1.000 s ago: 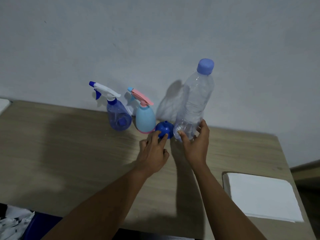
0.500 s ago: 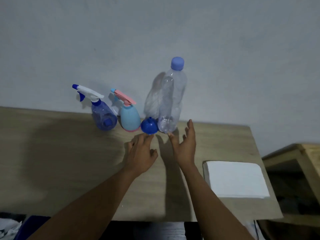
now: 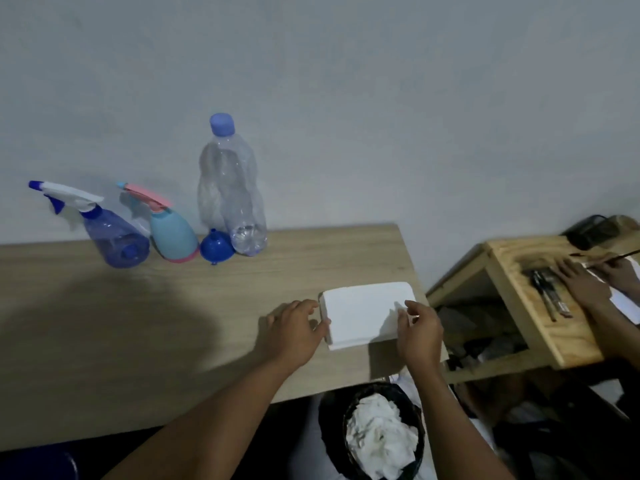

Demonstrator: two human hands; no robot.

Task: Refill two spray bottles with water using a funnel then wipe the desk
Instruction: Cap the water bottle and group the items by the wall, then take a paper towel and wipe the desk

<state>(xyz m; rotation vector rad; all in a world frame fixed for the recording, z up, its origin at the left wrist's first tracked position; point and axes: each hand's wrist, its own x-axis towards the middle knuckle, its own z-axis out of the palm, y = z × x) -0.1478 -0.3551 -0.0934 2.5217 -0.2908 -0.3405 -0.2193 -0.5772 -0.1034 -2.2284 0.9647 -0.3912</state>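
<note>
As left hand [image 3: 294, 330] holds tissues [image 3: 363, 306], right hand [image 3: 419, 332] pinches.

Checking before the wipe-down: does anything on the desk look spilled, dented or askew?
No spill shows. The water bottle looks odd: its clear walls are dented and crumpled. The blue funnel sits mouth-down right beside it.

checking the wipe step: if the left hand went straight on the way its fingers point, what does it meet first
The tissue stack: the left hand points right at its left edge, with nothing between. Its fingertips look at or on that edge; contact is unclear.
</note>
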